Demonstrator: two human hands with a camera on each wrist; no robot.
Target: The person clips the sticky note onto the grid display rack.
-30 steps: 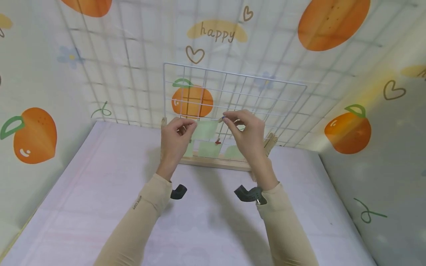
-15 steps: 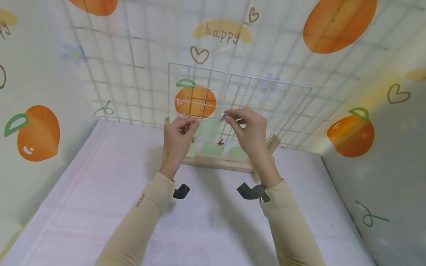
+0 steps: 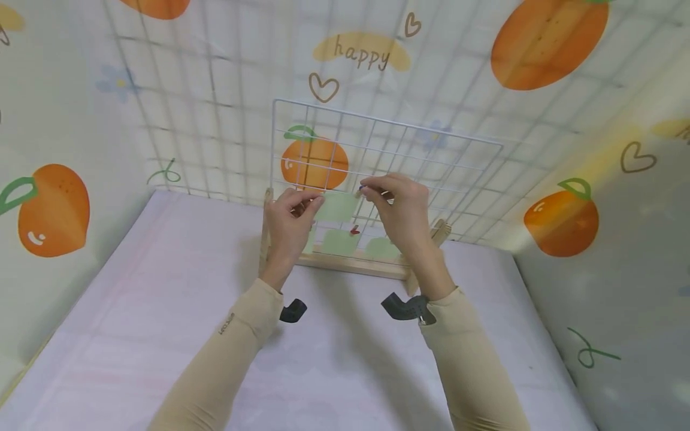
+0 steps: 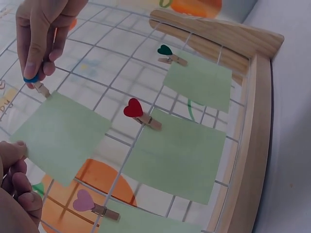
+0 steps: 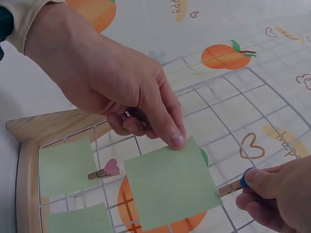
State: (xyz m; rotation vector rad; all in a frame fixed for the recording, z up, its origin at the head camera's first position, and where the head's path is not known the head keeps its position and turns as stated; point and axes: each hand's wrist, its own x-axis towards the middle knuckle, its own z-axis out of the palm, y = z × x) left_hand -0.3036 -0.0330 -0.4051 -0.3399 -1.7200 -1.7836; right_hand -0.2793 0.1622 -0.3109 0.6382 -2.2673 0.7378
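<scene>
My left hand (image 3: 291,221) pinches the edge of a square green paper note (image 5: 172,187) between thumb and fingers, in front of a white wire grid (image 3: 388,129). My right hand (image 3: 405,209) pinches a small wooden clothespin (image 5: 230,188) by its blue end (image 4: 31,79). The clothespin's tip meets the note's edge; whether it bites the paper or a wire I cannot tell. Lower on the grid, clothespins with a red heart (image 4: 132,108), a green heart (image 4: 165,50) and a pink heart (image 4: 83,200) each hold another green note (image 4: 175,155).
The grid stands in a wooden base (image 3: 350,265) with wooden side feet (image 3: 441,232) on a pale tabletop (image 3: 323,371). Behind it hangs a backdrop printed with oranges (image 3: 560,218) and hearts. Black wrist straps (image 3: 404,307) show at both cuffs.
The head view has shifted slightly. Both hands keep nearly the same place at the grid, the left still holding the note and the right the blue-ended clothespin beside it.
</scene>
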